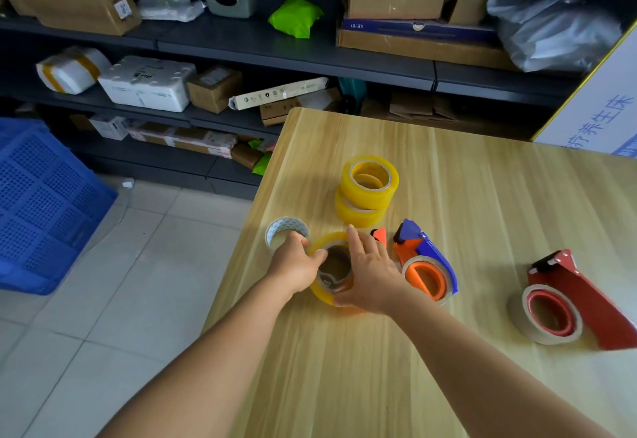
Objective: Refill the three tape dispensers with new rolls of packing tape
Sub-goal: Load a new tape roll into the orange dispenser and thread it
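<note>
A yellow tape roll lies near the table's left edge, with a dark core inside it. My left hand grips its left rim, thumb over the top edge. My right hand holds its right side, fingers spread over it. An orange part of a dispenser shows just behind my right hand; the rest is hidden. A blue and orange dispenser lies right of my right hand. A red dispenser lies further right. Two yellow rolls are stacked behind. An empty white core stands by the table edge.
The wooden table has its left edge beside a tiled floor. A blue plastic crate stands on the floor at left. Dark shelves with boxes and parcels run along the back. A white printed box sits at the table's far right.
</note>
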{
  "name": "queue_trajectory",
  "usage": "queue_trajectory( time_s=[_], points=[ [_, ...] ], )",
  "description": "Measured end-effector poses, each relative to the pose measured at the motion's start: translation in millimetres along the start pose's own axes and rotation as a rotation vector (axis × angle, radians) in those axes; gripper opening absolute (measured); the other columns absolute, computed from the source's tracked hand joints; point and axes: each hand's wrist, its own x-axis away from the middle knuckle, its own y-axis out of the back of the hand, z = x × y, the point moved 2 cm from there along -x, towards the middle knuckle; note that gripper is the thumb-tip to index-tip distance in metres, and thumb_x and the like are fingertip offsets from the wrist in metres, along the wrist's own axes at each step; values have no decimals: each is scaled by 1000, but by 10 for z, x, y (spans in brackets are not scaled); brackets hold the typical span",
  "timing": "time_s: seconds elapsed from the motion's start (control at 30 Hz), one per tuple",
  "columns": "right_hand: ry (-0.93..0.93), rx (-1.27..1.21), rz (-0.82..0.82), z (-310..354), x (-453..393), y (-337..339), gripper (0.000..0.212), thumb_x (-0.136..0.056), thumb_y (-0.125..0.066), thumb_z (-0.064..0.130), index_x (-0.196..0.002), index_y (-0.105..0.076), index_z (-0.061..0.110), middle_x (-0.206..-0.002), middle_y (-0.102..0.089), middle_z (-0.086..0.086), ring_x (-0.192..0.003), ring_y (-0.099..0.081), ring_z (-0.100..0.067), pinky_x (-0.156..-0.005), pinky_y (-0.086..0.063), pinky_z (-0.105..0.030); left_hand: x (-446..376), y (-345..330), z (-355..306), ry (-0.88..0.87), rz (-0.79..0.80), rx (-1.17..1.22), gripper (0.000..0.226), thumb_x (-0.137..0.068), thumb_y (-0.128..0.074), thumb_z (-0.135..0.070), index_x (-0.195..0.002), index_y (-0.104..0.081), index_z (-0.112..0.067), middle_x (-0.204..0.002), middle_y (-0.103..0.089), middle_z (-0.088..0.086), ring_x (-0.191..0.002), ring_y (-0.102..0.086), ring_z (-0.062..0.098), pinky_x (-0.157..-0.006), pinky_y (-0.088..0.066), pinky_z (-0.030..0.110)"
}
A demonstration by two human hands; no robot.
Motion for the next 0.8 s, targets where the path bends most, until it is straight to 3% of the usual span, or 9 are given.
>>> queue_trajectory(
  time_s=[0.23,0.43,0.6,0.67,0.8],
  points=[
    [37,95,101,-123,-100,116,136,-57,-78,62,-150,14,24,-155,-3,2,-143,-6,-29,-110,-29,-41,-73,-142,71,69,77,116,36,-87,-54,-51,-104,-43,-21,-96,-52,-2,-93,-56,19,-90,-51,45],
    [35,55,191,-174,-133,122,147,-50,-79,66,-146,24,26,-158,9,7,-146,1,-27,-112,-25,-44,-116,-211,-1,75,49,116,39,-87,-53,-52,-108,-43,-20,-97,-52,-3,-91,-53,16,-71,-39,31],
    [89,67,168,-235,-187,174,139,-51,-79,63,-148,15,30,-156,0,9,-144,-13,-25,-108,-32,-39,-103,-256,-15,102,61,145,38,-89,-52,-49,-108,-44,-18,-107,-56,2,-96,-54,19,-82,-47,36],
    [84,53,167,-278,-207,185,139,-50,-79,63,-148,14,32,-156,-1,10,-144,-13,-25,-107,-32,-38,-78,-273,-65,90,49,106,38,-90,-50,-49,-111,-41,-18,-111,-54,2,-94,-52,19,-76,-40,32],
    [45,13,188,-337,-168,119,141,-50,-82,61,-147,16,34,-156,3,14,-145,-9,-25,-109,-30,-41,-31,-324,-82,94,56,100,49,-93,-49,-45,-127,-37,-13,-118,-48,3,-101,-48,20,-79,-36,31]
  ],
)
